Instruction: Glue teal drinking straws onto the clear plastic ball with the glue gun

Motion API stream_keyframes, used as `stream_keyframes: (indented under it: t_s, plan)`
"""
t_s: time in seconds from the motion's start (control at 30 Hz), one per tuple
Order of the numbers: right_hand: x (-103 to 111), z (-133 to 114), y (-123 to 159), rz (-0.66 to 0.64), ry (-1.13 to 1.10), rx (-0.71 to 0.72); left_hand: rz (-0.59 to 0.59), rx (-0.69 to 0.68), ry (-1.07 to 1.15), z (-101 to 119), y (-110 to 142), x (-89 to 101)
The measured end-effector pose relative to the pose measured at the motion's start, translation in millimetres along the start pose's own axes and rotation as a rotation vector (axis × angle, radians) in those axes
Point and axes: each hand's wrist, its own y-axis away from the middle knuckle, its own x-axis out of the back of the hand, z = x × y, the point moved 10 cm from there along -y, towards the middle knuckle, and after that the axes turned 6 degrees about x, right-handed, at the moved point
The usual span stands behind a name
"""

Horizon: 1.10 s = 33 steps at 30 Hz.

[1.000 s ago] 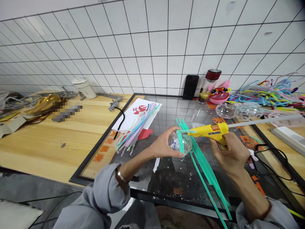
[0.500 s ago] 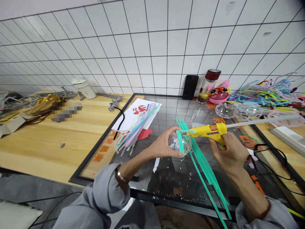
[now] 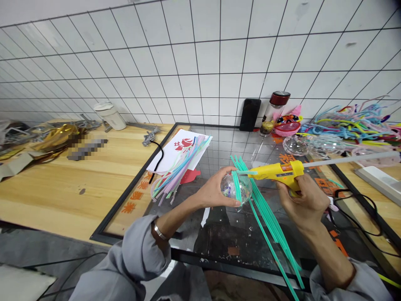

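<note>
We saw the left hand (image 3: 216, 190) wrapped around the left side of a clear plastic ball (image 3: 246, 191), its thumb beneath and its other fingers over the top, gripping it above the black-framed glass panel (image 3: 216, 236). Two short green pipe cleaners (image 3: 237, 188) ran side by side down the front of the ball, and another short green piece (image 3: 246, 172) stuck out from its top toward the right. The right hand (image 3: 308, 205) was closed around the handle of a yellow hot glue gun (image 3: 275, 170), with a long translucent glue stick (image 3: 351, 159) jutting from its rear. The gun pointed left, its nozzle end right by that green piece; we could not tell whether the two touched. Just beyond the ball, a bundle of long green pipe cleaners (image 3: 269, 213) slanted across the panel toward its near edge. To the left we saw pastel pipe cleaners (image 3: 180, 167) lying partly on a white sheet (image 3: 164, 150) with a red print, near a black pipe cleaner (image 3: 162, 156). Against the tiled wall (image 3: 206, 58) leaned a black smartphone (image 3: 250, 115), beside a tumbler (image 3: 278, 100) with a dark red lid. Farther right, more clear balls (image 3: 296, 145) sat before a heap of multicoloured pipe cleaners (image 3: 351, 121), and a white power strip (image 3: 380, 182) lay near a black cable (image 3: 374, 209).
</note>
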Motion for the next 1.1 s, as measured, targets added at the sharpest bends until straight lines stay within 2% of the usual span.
stream_keyframes:
  t_s: [0.3,1.1]
  plan:
    - [-1.3,-7.2,-1.0,0.006,0.011,0.076,-0.003,0.007,0.014,-3.1,-1.1,-1.4]
    - [-1.7,-7.9,-1.7,-0.012,0.016,0.095,0.001,-0.018,-0.022,-2.3,-0.6,-1.2]
